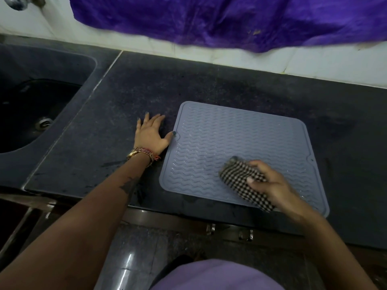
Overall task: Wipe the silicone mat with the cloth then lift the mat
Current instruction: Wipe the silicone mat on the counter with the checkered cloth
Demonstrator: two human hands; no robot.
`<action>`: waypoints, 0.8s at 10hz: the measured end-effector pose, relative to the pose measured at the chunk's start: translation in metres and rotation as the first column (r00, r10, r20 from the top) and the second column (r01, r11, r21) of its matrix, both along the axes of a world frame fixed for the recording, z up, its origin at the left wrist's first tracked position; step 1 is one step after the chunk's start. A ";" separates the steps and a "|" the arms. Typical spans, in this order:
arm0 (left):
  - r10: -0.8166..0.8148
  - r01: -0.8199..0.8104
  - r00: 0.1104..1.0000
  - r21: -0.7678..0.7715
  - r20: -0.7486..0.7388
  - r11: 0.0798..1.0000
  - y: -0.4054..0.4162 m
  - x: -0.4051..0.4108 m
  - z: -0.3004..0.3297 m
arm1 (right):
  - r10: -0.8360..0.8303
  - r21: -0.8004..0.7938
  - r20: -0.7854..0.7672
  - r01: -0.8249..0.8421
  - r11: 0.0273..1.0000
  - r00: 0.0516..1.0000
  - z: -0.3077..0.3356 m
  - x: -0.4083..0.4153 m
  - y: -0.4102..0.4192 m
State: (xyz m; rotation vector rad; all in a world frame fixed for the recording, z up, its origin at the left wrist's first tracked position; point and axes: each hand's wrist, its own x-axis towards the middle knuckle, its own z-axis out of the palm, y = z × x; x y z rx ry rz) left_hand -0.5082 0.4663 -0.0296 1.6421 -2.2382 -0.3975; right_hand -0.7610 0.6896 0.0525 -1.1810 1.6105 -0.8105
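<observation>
Grey mat (236, 147) is laid flat on the dark counter (129, 84), near its front edge, corners rounded, surface ribbed in wavy lines, a small notch at two opposite sides. Wet streaks are seen along the edge next to the wiping hand. It is judged thin, light and floppy; sag is expected when raised, and some cling to the damp stone. Best taken at a corner or a side edge and peeled up, not pulled from the middle.

Checked cloth (243, 181) is bunched and pressed on the near right part of the mat. It is gripped by the right hand (272, 185), fingers curled over its top, thumb tucked against its side; the hand is motion-blurred, so a wiping stroke is judged under way. Cloth judged soft and damp.

Left hand (149, 135) is laid flat on the counter, fingers spread, nothing held. Only its thumb tip touches the mat's left edge, by the notch, judged to steady it against sliding.

Beyond the flat hand, further left: a sink (41, 91) sunk in the counter, drain visible. Behind the mat, a tiled wall (314, 65) with purple fabric (209, 19) hanging over it, well clear of the mat. Nothing is seen on the mat besides cloth and hand; the lift is judged unobstructed once the cloth is removed.
</observation>
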 end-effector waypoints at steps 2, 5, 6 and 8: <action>0.001 -0.001 1.000 -0.001 -0.009 1.000 0.000 0.000 0.000 | -0.297 0.192 0.501 0.231 0.954 0.812 -0.010 0.004 -0.004; -0.001 0.001 1.000 -0.005 -0.011 1.000 0.000 0.001 0.000 | 0.169 0.126 0.077 -0.178 0.976 0.983 -0.016 0.029 -0.044; 0.001 -0.001 1.000 -0.004 -0.008 1.000 -0.001 0.001 -0.001 | 0.330 0.045 -0.316 -0.333 0.942 0.890 -0.016 0.032 -0.052; 0.004 -0.004 1.000 -0.001 -0.009 1.000 -0.001 0.001 0.000 | 0.200 -0.095 -0.763 -0.414 0.905 0.614 -0.023 0.034 -0.046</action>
